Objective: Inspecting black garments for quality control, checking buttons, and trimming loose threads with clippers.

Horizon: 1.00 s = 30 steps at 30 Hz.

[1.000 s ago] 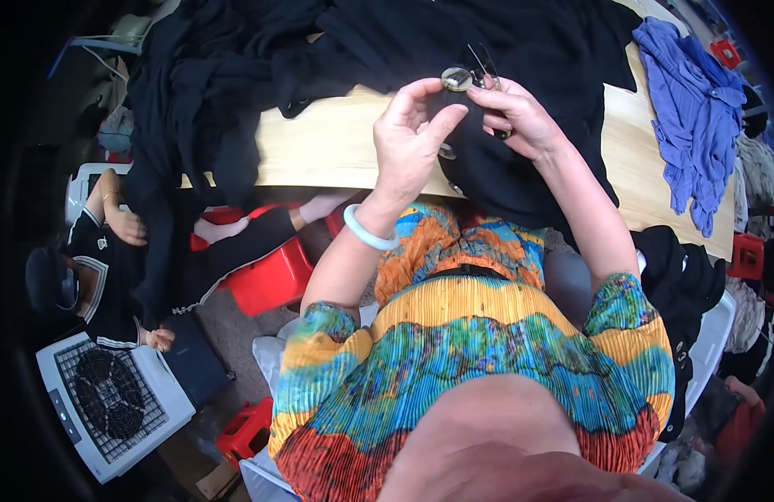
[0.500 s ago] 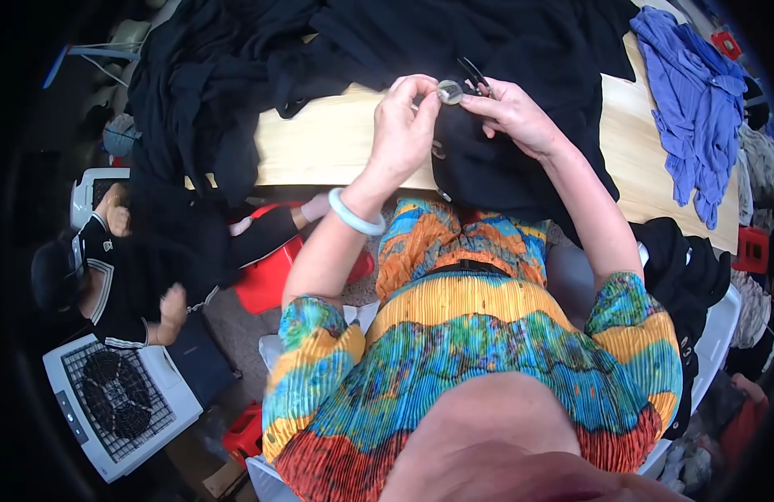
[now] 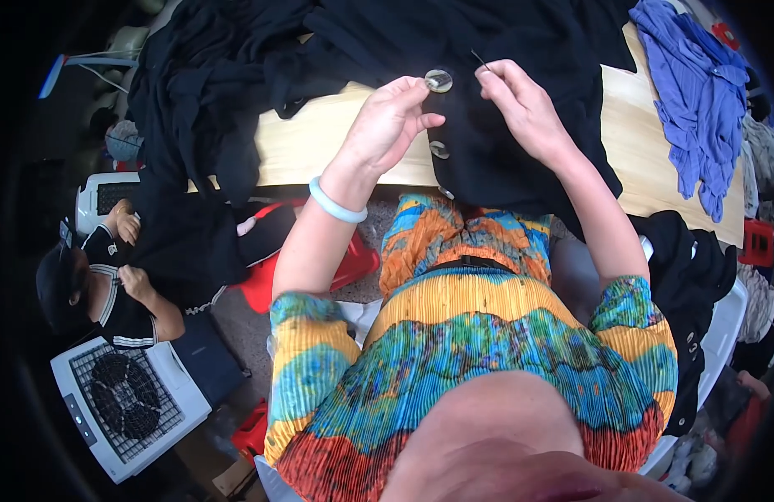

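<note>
My left hand (image 3: pixel 391 121) pinches the rim of a large round pale button (image 3: pixel 439 81) at the edge of a black garment (image 3: pixel 521 125) spread on the table. Below it along the same edge shows another button (image 3: pixel 439 150). My right hand (image 3: pixel 525 105) is closed around a thin dark pointed tool (image 3: pixel 480 58), mostly hidden by the fingers. Its tip sticks out up and to the left, apart from the button. A pale bangle (image 3: pixel 337 204) circles my left wrist.
More black cloth (image 3: pixel 203 84) heaps over the light wooden table (image 3: pixel 320 146). Blue-violet clothing (image 3: pixel 688 100) hangs over the right edge. At left a person in black (image 3: pixel 119 276) sits near a white fan unit (image 3: pixel 127 402) and a red stool (image 3: pixel 270 276).
My hands have drawn apart: the right has moved right with the dark tool, away from the button. My left hand has shifted slightly left. The seated person's arm has moved up.
</note>
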Available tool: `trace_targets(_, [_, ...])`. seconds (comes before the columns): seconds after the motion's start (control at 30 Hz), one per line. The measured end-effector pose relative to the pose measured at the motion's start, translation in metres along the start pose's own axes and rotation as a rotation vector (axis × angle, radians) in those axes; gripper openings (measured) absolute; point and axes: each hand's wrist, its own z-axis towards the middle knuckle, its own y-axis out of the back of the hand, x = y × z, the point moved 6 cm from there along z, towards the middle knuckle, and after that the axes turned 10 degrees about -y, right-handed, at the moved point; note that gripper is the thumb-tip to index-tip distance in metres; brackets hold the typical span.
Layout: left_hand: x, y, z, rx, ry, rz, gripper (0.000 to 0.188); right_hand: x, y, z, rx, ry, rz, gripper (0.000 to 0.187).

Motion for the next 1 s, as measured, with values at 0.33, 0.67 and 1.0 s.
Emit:
trace_targets(0.33, [-0.010, -0.018, 0.003, 0.062, -0.065, -0.007, 0.010, 0.016, -0.010, -0.027, 0.373, -0.083, 0.241, 0.026])
trace_targets(0.67, [-0.005, -0.020, 0.005, 0.064, -0.162, -0.010, 0.010, -0.001, -0.017, -0.016, 0.519, -0.286, 0.447, 0.026])
trace_targets(1.0, [0.002, -0.021, 0.002, 0.006, -0.269, 0.128, 0.013, -0.008, -0.020, -0.005, 0.498, -0.315, 0.445, 0.026])
